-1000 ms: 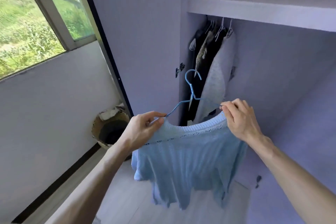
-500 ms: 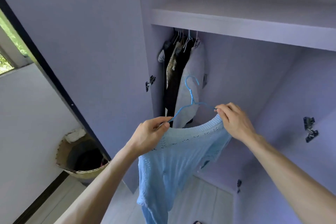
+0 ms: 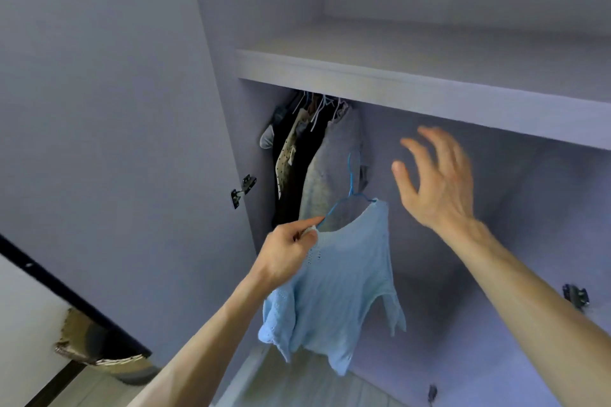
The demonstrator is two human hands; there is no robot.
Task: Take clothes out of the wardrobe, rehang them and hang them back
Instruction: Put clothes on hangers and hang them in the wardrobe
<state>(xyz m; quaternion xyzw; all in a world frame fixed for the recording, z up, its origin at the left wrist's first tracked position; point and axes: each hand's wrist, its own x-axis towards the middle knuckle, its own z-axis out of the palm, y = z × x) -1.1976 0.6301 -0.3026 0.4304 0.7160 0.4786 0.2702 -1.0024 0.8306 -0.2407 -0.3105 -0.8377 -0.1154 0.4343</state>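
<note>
A light blue knitted top (image 3: pixel 340 287) hangs on a thin blue wire hanger (image 3: pixel 351 182) in front of the open wardrobe. My left hand (image 3: pixel 291 251) pinches the hanger's left arm together with the top's shoulder. My right hand (image 3: pixel 433 182) is raised to the right of the hanger with its fingers spread, touching nothing, and it is blurred. Several dark, spotted and grey garments (image 3: pixel 317 158) hang on hangers at the left end of the wardrobe, under the shelf (image 3: pixel 429 89).
The wardrobe door (image 3: pixel 109 129) stands open at the left, with a hinge (image 3: pixel 243 190) on its inner edge. A woven basket (image 3: pixel 99 353) sits on the floor at the lower left. Another hinge (image 3: pixel 575 296) is on the right side.
My right hand has let go of the top's right shoulder and risen with spread fingers. The top now hangs from my left hand alone, and my view has turned further towards the wardrobe.
</note>
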